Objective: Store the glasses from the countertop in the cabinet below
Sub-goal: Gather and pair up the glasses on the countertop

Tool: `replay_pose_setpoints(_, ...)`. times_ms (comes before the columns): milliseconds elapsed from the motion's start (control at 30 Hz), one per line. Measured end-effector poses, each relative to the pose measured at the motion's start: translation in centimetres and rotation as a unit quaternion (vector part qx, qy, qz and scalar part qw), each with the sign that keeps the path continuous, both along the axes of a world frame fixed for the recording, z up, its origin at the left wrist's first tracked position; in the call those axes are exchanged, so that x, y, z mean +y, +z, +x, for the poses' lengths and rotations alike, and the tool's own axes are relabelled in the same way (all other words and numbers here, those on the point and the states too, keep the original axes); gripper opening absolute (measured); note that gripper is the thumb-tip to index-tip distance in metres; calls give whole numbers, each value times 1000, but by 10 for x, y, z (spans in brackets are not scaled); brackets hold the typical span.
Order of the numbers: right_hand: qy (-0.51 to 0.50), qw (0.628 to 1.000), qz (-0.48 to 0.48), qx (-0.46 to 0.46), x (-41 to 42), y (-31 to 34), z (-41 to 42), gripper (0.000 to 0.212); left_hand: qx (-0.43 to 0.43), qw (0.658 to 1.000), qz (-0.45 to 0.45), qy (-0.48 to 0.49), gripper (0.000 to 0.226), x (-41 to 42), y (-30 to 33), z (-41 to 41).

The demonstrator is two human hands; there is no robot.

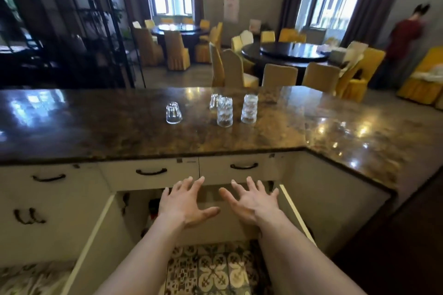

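Observation:
Clear glasses stand on the dark stone countertop [119, 132]. A single upturned glass [173, 113] is left of centre. To its right are two stacks of glasses [224, 111] [249, 109], with another single glass [214, 101] just behind the left stack. Below the counter the cabinet [211, 201] has both doors swung open; its inside is dim. My left hand [185, 201] and my right hand [251, 201] are held out in front of the opening, fingers spread, holding nothing.
White drawers with dark handles [151, 171] [244, 166] run under the counter edge. The open cabinet doors [96, 230] [297, 213] flank my arms. Patterned tiles [215, 270] cover the floor. Beyond the counter are round tables, yellow chairs and a person in red [405, 40].

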State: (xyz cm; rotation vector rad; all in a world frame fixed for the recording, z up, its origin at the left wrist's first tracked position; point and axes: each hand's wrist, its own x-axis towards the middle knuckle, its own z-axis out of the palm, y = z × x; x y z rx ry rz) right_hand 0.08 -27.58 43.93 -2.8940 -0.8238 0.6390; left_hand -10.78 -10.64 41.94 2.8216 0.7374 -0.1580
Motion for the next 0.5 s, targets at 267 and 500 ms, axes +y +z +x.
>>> replay_pose_setpoints(267,17,994,55,-88,18,68,10,92,-77,996,48,4,105,34,68,10)
replay_pose_setpoints(500,40,933,229,-274,43,171,38,86,-249,959,139,-3,100,61,159,41)
